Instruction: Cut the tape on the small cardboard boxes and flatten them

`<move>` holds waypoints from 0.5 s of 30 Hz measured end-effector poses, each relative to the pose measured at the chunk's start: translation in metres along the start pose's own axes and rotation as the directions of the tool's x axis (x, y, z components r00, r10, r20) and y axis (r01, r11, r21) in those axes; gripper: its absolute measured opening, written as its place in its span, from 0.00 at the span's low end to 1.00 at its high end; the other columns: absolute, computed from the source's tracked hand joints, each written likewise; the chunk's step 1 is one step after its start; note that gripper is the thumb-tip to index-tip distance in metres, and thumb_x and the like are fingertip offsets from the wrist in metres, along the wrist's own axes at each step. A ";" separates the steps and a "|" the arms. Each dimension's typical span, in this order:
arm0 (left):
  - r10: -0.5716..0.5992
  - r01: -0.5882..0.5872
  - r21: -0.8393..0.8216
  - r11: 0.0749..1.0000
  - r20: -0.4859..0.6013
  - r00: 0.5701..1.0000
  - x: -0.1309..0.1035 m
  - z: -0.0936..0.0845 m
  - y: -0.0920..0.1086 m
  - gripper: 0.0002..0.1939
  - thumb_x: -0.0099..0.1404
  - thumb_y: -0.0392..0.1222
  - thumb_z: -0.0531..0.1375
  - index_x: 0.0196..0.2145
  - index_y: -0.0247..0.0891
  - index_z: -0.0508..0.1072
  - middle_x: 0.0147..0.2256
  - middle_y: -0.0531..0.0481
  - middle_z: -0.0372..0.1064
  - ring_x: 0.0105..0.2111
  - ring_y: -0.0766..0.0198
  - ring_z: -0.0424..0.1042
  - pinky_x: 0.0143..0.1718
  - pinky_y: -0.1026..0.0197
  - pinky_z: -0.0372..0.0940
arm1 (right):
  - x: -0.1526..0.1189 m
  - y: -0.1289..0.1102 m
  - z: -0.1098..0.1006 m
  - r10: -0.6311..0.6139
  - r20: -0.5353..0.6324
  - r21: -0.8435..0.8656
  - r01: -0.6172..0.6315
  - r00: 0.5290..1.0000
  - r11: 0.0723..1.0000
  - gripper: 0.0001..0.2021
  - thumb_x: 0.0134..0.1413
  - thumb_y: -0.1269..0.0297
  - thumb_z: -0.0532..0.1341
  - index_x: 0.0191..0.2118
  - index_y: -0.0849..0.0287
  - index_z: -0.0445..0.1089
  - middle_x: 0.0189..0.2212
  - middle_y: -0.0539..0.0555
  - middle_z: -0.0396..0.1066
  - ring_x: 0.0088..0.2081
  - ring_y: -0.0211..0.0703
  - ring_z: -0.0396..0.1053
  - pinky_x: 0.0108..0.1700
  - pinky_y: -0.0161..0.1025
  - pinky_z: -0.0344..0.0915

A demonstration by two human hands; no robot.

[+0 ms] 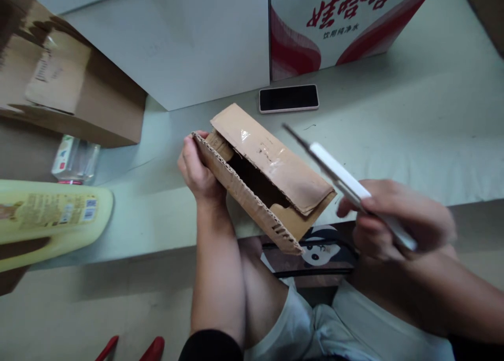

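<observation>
A small brown cardboard box (pixel 275 159) is tilted in the middle of the view, its top flaps partly parted over a dark gap. My left hand (pixel 200 174) is closed round the box's left end. To the right, a white utility knife (pixel 340 173) with its dark blade out is gripped in my right hand (pixel 409 219), which is slightly blurred. The blade points up and left, and in the picture it is apart from the box. What lies inside the box is too dark to make out.
A phone (pixel 289 98) lies on the pale table (pixel 413 125) in front of a white carton with red print (pixel 346 30). On the left are a larger brown carton (pixel 106 98), a clear plastic container (pixel 76 159) and a yellow bottle (pixel 51 222).
</observation>
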State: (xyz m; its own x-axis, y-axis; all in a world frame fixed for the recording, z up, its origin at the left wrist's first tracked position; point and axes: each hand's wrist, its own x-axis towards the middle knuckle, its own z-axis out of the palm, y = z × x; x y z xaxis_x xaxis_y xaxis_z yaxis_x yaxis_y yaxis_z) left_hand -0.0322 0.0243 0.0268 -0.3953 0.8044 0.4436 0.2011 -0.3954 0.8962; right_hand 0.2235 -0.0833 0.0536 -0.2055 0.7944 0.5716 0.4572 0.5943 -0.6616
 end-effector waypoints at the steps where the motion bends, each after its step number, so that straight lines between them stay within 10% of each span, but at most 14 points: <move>1: -0.007 0.007 -0.018 1.000 -0.008 1.000 0.000 0.001 0.001 0.21 0.75 0.51 0.49 0.30 0.40 0.73 0.28 0.49 0.66 0.34 0.62 0.69 0.49 0.56 0.68 | -0.001 0.003 0.002 -0.009 -0.029 0.007 0.010 1.000 1.000 0.05 0.64 0.64 0.59 0.42 0.52 0.71 0.33 0.54 0.77 0.30 0.41 0.76 0.29 0.38 0.73; 7: -0.060 0.057 -0.041 0.997 -0.051 0.997 -0.001 0.004 0.006 0.22 0.74 0.53 0.50 0.27 0.41 0.70 0.29 0.49 0.66 0.38 0.60 0.71 0.50 0.55 0.67 | 0.009 0.020 0.004 -0.054 -0.195 -0.144 0.026 0.979 0.989 0.11 0.59 0.69 0.61 0.47 0.49 0.70 0.34 0.54 0.74 0.35 0.46 0.74 0.34 0.42 0.73; 15: -0.083 0.081 0.042 0.996 0.035 0.996 -0.002 -0.001 -0.007 0.28 0.71 0.67 0.48 0.36 0.40 0.72 0.33 0.47 0.68 0.39 0.60 0.71 0.45 0.58 0.68 | 0.008 0.061 0.019 0.474 -0.069 -0.474 -0.447 0.878 0.759 0.26 0.57 0.54 0.63 0.59 0.57 0.66 0.46 0.63 0.67 0.27 0.42 0.66 0.29 0.45 0.67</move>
State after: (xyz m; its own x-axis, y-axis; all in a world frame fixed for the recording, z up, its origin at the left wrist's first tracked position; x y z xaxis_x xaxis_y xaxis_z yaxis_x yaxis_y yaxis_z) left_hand -0.0338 0.0251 0.0199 -0.3791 0.8492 0.3675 0.2060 -0.3098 0.9282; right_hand 0.2334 -0.0383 0.0092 0.0957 0.9704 0.2216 0.8491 0.0366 -0.5270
